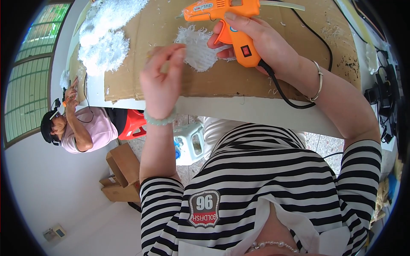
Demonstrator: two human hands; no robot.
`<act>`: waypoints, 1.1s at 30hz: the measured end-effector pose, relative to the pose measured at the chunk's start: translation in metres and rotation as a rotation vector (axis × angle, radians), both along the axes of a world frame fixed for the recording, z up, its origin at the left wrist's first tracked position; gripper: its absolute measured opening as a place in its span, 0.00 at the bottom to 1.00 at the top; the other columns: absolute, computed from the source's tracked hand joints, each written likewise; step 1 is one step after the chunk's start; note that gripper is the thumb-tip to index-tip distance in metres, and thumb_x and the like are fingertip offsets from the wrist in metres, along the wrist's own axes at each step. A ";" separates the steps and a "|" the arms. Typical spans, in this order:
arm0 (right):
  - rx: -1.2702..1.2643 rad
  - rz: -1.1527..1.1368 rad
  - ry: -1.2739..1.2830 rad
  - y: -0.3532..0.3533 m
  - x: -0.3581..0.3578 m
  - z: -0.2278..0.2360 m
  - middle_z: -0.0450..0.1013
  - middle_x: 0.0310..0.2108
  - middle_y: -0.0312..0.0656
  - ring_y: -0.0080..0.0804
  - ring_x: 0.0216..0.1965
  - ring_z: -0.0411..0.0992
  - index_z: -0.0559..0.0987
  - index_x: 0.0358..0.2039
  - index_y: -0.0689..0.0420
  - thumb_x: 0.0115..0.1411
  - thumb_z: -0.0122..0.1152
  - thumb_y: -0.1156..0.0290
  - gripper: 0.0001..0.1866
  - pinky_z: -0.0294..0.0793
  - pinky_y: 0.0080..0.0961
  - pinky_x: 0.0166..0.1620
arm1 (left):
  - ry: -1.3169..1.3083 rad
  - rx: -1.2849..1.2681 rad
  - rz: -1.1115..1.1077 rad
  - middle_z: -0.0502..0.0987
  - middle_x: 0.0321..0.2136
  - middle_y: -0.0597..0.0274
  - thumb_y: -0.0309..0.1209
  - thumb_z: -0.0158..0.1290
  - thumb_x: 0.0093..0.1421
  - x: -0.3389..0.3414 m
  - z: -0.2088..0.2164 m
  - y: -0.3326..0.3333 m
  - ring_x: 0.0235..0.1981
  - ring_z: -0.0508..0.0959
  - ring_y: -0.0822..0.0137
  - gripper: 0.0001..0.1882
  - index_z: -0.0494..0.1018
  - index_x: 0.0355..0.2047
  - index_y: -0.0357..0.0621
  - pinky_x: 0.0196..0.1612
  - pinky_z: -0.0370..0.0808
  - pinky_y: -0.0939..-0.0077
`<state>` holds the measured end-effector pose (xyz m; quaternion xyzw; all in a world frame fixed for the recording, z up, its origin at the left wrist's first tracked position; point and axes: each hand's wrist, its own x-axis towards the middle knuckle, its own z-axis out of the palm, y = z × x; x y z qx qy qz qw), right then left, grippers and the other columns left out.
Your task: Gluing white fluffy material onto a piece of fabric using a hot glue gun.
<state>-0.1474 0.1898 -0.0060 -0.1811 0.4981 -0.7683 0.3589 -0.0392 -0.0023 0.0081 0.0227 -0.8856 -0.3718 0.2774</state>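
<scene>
My right hand (273, 45) is wrapped round the handle of an orange hot glue gun (240, 9), with fingers at its trigger. The nozzle points left, and a pale glue stick (284, 5) sticks out of its back end. My left hand (161, 79) is raised left of the gun with curled fingers. Thumb and forefinger come together in a slightly blurred pinch; whatever may be between them does not show. Between both hands, a white shaggy fabric piece (200, 49) with frayed edges lies on the cardboard (147, 21), partly under the gun.
Fluffy white material (104, 49) is heaped at the left. A black cord (279, 91) runs from the gun's handle. Beyond the table's left side, another person (87, 128) works near a red stool (131, 124). Cardboard boxes (121, 168) and a white plastic stool (192, 143) stand below.
</scene>
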 end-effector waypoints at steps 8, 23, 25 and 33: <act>0.007 -0.003 0.010 -0.001 0.000 -0.002 0.74 0.39 0.43 0.30 0.42 0.74 0.73 0.41 0.61 0.67 0.45 0.52 0.22 0.75 0.26 0.43 | 0.060 -0.667 0.007 0.74 0.29 0.63 0.23 0.63 0.45 0.025 -0.014 0.005 0.35 0.73 0.61 0.12 0.77 0.32 0.45 0.43 0.68 0.66; -0.005 -0.004 -0.012 -0.001 0.001 0.001 0.75 0.39 0.43 0.29 0.42 0.75 0.73 0.42 0.60 0.67 0.45 0.52 0.22 0.75 0.25 0.43 | 0.067 -0.668 -0.164 0.72 0.30 0.64 0.20 0.58 0.44 -0.008 -0.007 0.003 0.37 0.71 0.57 0.08 0.74 0.26 0.45 0.43 0.66 0.62; -0.005 -0.013 0.010 -0.001 0.000 0.001 0.74 0.39 0.41 0.29 0.42 0.75 0.73 0.42 0.60 0.67 0.45 0.53 0.21 0.76 0.25 0.43 | 0.044 -0.639 -0.191 0.72 0.29 0.63 0.20 0.57 0.45 -0.015 -0.005 0.001 0.36 0.71 0.57 0.07 0.74 0.26 0.45 0.43 0.66 0.63; 0.010 -0.011 -0.011 0.000 -0.001 0.002 0.73 0.40 0.40 0.29 0.43 0.75 0.73 0.43 0.61 0.67 0.45 0.53 0.22 0.76 0.25 0.43 | -0.041 -0.567 -0.215 0.71 0.27 0.60 0.18 0.59 0.44 -0.028 -0.008 -0.006 0.32 0.71 0.59 0.12 0.72 0.29 0.42 0.38 0.68 0.67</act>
